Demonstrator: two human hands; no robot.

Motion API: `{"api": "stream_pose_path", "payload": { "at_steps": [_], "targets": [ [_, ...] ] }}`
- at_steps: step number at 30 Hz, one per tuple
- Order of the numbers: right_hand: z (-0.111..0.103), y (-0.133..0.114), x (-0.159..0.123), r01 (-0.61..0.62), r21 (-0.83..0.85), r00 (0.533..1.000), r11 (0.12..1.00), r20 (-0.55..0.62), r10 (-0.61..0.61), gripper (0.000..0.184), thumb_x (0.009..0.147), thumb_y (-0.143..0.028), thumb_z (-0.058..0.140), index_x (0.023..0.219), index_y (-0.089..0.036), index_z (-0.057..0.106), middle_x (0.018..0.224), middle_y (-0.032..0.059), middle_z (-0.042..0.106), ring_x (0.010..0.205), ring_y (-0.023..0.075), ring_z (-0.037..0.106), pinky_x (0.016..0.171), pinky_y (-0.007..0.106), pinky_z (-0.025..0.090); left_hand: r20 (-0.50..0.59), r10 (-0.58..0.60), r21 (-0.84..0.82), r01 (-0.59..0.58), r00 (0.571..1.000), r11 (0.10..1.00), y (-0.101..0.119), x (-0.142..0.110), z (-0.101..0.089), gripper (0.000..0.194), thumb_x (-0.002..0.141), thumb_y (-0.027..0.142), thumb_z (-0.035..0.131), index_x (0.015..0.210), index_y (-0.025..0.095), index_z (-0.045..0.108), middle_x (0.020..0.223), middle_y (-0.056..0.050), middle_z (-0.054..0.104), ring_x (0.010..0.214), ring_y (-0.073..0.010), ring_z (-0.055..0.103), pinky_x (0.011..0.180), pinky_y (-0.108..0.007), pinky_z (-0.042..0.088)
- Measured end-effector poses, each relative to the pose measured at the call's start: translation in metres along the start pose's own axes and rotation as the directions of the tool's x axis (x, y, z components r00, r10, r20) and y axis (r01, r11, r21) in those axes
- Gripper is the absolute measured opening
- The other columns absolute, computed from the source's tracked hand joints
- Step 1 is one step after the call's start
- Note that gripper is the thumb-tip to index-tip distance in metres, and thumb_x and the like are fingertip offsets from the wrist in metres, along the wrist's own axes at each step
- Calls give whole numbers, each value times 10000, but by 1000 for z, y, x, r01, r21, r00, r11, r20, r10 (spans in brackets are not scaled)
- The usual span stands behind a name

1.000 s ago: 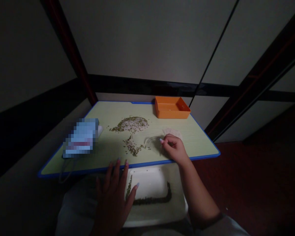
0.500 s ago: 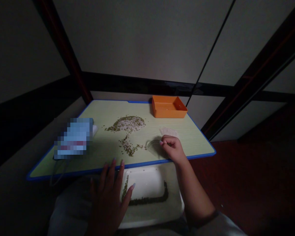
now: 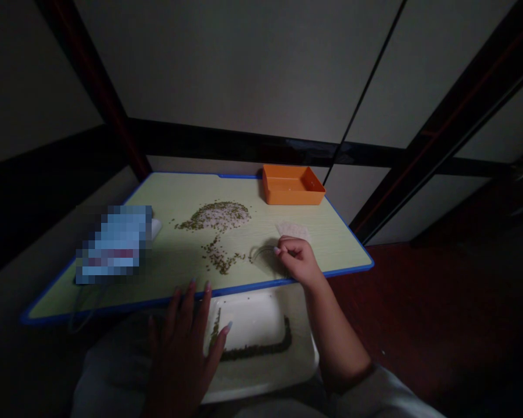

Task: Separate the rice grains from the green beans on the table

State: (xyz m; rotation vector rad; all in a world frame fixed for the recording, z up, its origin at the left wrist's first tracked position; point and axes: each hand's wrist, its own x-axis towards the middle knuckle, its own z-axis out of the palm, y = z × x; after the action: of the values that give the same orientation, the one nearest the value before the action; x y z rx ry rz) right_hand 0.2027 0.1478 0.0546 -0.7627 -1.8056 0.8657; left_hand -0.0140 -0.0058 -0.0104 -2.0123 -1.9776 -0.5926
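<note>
My right hand point(image 3: 297, 259) is closed in a pinch at the table's front right. At its fingertips is a clear, curved-rimmed thing point(image 3: 261, 251), see-through and mostly lost in shadow; its kind is unclear. Left of that rim lies a small scatter of green beans mixed with pale grains point(image 3: 218, 255). A larger pile of the same mix point(image 3: 220, 215) spreads behind it. My left hand point(image 3: 185, 337) has its fingers spread over the left side of a white tray point(image 3: 261, 377). Dark green beans point(image 3: 257, 350) line the tray's near side and corners.
An orange open box point(image 3: 294, 197) stands at the back right of the pale, blue-edged table point(image 3: 183, 191). A patch of pale grains point(image 3: 294, 230) lies behind my right hand. On the left is a blurred-out light blue object point(image 3: 115, 244) with a cord. Cabinet panels rise behind.
The whole view has shifted, so the table and everything on it appear a little farther left. Both hands keep nearly the same pose and place relative to the table and tray.
</note>
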Motion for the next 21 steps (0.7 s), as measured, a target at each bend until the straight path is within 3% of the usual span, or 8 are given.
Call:
{"api": "stream_pose_path", "payload": {
  "at_steps": [21],
  "targets": [
    [0, 1, 0, -11, -33, 1000, 999, -24, 10, 451, 814, -371, 534, 486, -227, 259, 511, -45, 298, 536, 113, 333, 550, 262, 271, 18, -12, -10, 12, 1000, 1000, -3, 0, 2, 664, 878, 401, 425, 1491, 210, 253, 1584, -147, 258, 1478, -330, 170, 1154, -617, 179]
  ]
}}
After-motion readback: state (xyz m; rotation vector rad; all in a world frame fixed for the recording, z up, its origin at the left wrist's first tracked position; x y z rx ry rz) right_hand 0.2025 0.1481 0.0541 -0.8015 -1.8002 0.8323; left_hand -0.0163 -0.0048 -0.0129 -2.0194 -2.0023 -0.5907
